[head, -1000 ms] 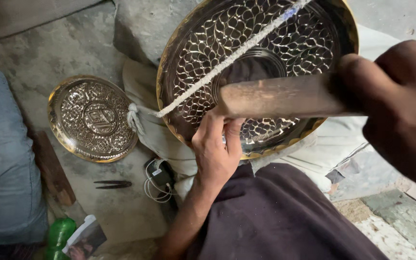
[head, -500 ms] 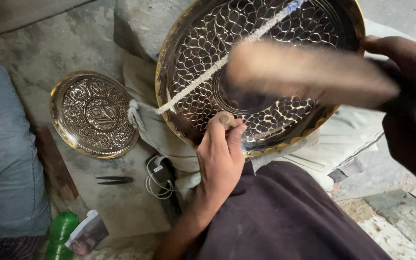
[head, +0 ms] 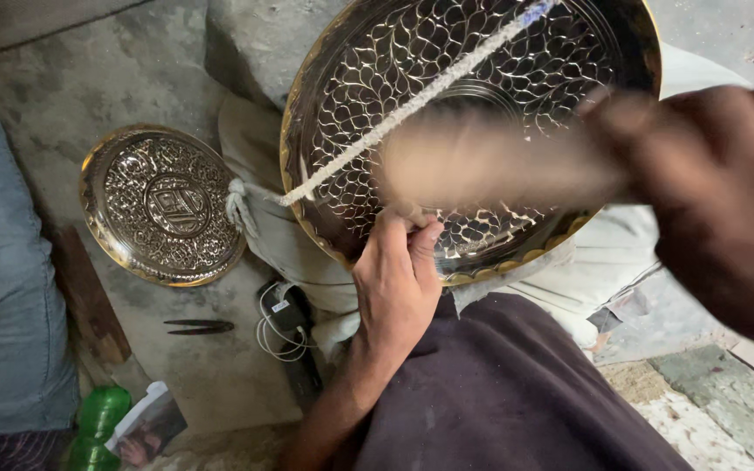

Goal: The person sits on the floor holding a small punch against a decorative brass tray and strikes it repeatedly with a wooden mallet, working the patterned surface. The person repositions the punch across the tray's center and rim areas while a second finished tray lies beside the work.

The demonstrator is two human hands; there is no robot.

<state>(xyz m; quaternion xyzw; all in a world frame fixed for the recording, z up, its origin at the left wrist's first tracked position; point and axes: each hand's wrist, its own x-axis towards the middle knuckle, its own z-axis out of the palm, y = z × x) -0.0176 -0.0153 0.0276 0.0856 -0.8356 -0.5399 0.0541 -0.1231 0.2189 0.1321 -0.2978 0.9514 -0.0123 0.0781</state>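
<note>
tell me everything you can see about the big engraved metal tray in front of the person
The big tray is round and brass-coloured, with a shiny rim and a scalloped edge. Its face is dark, covered in a bright engraved leaf-like lattice around a plain central circle. It leans tilted on pale cloth over a stone block. A white cord runs diagonally across its face. The left hand rests at its lower edge, fingers pinched; what they hold is hidden. The right hand holds a motion-blurred wooden tool in front of it.

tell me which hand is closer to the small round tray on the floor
Left. The left hand rests at the big tray's lower rim, a short way right of the small tray. The right hand, gripping a blurred wooden handle, is far off at the right edge.
</note>
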